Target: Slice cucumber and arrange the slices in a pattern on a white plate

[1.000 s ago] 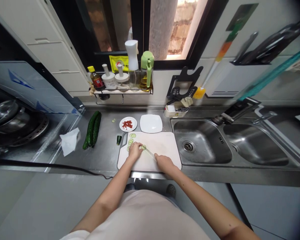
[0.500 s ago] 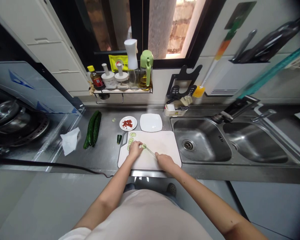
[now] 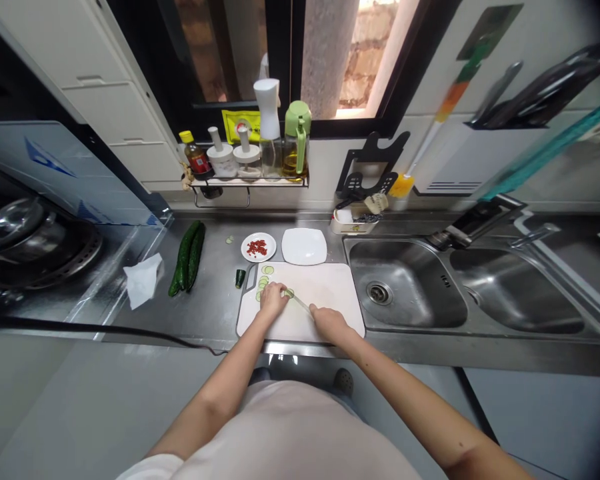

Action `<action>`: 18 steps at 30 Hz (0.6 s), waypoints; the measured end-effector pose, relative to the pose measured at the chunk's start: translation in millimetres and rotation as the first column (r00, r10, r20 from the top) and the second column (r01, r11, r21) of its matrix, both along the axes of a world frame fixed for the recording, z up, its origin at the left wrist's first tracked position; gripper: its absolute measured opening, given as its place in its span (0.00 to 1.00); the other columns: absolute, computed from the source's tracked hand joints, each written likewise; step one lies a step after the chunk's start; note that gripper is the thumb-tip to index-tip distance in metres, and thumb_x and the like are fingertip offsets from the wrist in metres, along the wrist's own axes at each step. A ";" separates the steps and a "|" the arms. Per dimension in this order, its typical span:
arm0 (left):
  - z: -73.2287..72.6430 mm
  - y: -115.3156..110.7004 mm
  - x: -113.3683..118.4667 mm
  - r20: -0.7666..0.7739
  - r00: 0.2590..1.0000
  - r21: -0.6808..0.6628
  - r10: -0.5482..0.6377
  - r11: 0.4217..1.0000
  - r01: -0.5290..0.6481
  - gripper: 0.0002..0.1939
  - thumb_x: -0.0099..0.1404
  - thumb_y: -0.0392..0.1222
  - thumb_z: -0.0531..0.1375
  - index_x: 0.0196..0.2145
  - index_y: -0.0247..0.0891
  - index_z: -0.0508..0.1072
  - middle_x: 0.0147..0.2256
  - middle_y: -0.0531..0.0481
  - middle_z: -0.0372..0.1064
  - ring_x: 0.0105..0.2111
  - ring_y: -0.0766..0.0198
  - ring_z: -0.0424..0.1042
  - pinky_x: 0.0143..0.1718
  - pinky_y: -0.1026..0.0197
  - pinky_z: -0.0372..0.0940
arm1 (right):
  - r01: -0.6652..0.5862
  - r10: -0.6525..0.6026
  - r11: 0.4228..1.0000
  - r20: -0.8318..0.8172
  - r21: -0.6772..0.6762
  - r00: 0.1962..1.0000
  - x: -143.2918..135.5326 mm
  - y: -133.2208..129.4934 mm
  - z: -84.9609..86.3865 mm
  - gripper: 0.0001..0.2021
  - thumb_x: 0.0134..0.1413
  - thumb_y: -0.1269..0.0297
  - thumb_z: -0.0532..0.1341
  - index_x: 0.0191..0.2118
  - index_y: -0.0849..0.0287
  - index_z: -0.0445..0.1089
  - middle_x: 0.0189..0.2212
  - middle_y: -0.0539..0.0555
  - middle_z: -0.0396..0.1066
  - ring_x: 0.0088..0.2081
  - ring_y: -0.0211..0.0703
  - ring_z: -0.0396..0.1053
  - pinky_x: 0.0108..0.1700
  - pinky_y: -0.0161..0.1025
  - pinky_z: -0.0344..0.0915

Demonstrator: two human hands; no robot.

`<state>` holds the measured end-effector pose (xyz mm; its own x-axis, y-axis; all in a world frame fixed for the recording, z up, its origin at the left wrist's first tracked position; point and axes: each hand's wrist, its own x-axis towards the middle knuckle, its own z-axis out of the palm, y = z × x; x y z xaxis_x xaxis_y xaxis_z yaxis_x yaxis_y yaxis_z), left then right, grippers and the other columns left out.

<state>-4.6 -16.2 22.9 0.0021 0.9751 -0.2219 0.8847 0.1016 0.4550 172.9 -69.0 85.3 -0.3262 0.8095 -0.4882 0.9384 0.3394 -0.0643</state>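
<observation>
On the grey steel counter (image 3: 215, 293) lies a white rectangular board (image 3: 325, 283). My right hand (image 3: 329, 323) grips a slim pale-bladed knife (image 3: 302, 304), slanting away leftward to a round pale-green cucumber slice (image 3: 290, 293), just right of my nearer left hand (image 3: 274, 300), fingers bunched; pinching or not, I can't tell.

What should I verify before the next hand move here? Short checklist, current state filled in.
1. Knife gripped: ok, right hand wraps its handle.
2. Cucumber slice at the knife's tip end: ok, just right of the left hand.
3. Left fingers clear of the blade: cannot tell, the gap is too small to read.
4. Cutting board lying flat on the counter: ok.
5. Whole cucumbers off the board: ok, on the counter to its left.
6. Cut slices out from under the left hand: not ok, it partly covers the group.
</observation>
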 end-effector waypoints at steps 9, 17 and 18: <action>-2.0 -0.5 -0.1 0.014 1.000 0.018 -0.003 1.000 0.002 0.12 0.59 0.42 0.60 0.41 0.42 0.75 0.42 0.46 0.70 0.46 0.56 0.65 0.48 0.57 0.58 | -0.083 0.081 0.996 0.059 0.033 0.995 1.6 10.3 14.5 0.15 0.62 0.76 0.45 0.50 0.63 0.62 0.40 0.66 0.74 0.44 0.48 0.73 0.42 0.41 0.67; -1.3 -1.2 -0.6 0.034 0.999 0.019 0.001 1.000 -0.002 0.12 0.59 0.44 0.60 0.41 0.42 0.75 0.42 0.46 0.70 0.46 0.55 0.65 0.48 0.57 0.58 | -0.111 0.107 0.992 0.061 0.057 0.992 4.9 14.3 12.1 0.15 0.62 0.76 0.45 0.49 0.63 0.63 0.38 0.64 0.74 0.43 0.49 0.74 0.41 0.42 0.68; -1.3 -0.9 -0.7 0.036 0.999 0.016 0.000 1.000 -0.001 0.12 0.59 0.44 0.60 0.41 0.42 0.75 0.42 0.46 0.70 0.46 0.55 0.65 0.48 0.57 0.58 | -0.111 0.108 0.992 0.060 0.053 0.992 5.2 15.1 12.5 0.15 0.61 0.76 0.45 0.49 0.63 0.63 0.38 0.65 0.74 0.43 0.49 0.74 0.41 0.42 0.68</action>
